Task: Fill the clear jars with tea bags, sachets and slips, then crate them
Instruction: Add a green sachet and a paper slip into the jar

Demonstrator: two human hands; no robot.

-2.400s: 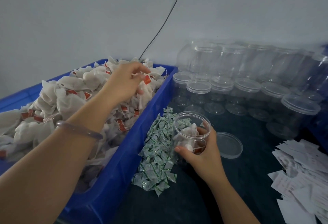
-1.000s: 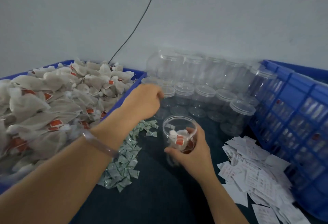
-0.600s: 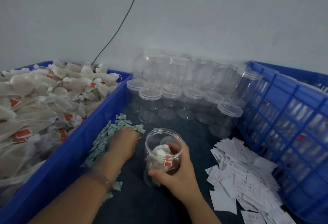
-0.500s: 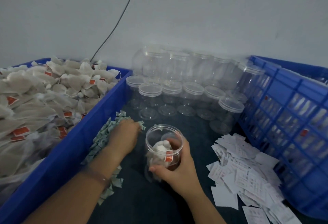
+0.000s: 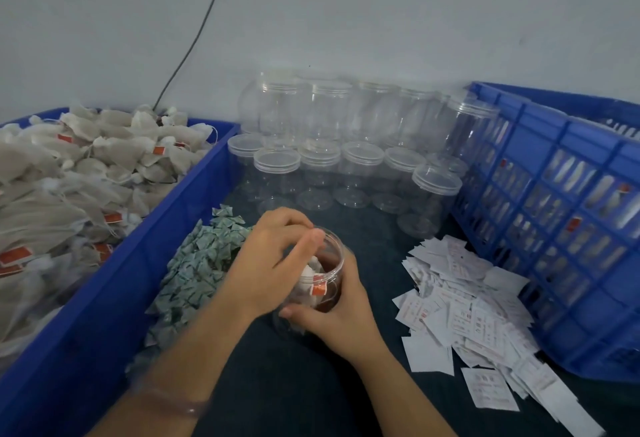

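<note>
Now that the left hand (image 5: 273, 263) has come from the sachet pile (image 5: 201, 263) to the jar (image 5: 329, 284) mouth, fingers curled, contents indiscernible, the sachet step appears underway; the right hand (image 5: 339, 315) grips the jar on the tabletop (image 5: 363, 228)

Blue crate (image 5: 561, 228); green-white sachets (image 5: 197, 263); white slips (image 5: 460, 305).

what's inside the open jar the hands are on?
White tea bags, one with a red tag, in the open jar. The left hand covers most of its mouth, the right hand grips its side; anything else inside is hidden.
</note>
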